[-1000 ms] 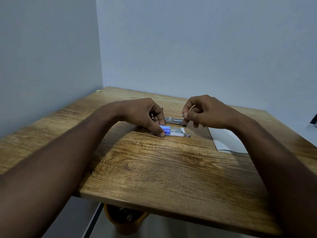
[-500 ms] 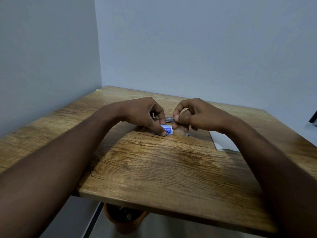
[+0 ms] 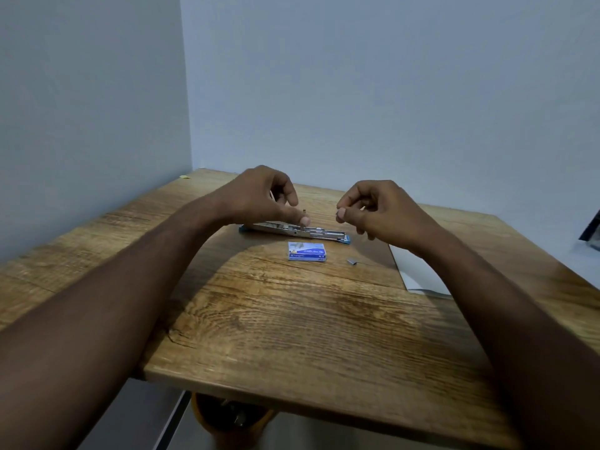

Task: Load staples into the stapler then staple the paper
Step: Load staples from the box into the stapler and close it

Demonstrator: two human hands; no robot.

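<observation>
The stapler (image 3: 319, 234) lies opened flat across the middle of the wooden table (image 3: 292, 319), its metal channel facing up on a blue base. My left hand (image 3: 263, 198) hovers over its left half, with fingertips pressing on the metal rail. My right hand (image 3: 373, 211) is raised just right of the stapler, thumb and forefinger pinched on a small strip of staples that barely shows. A blue and white staple box (image 3: 306, 251) rests in front of the stapler. A short loose staple piece (image 3: 351, 261) lies to its right. White paper (image 3: 418, 274) sits partly under my right forearm.
Grey walls close off the table at the back and on the left. A dark object (image 3: 592, 230) pokes in at the right edge. An orange container (image 3: 227, 420) stands on the floor below the table's front edge.
My left hand has let go of the staple box and lifted onto the stapler. My right hand has drawn back to the right. The box now lies uncovered.
</observation>
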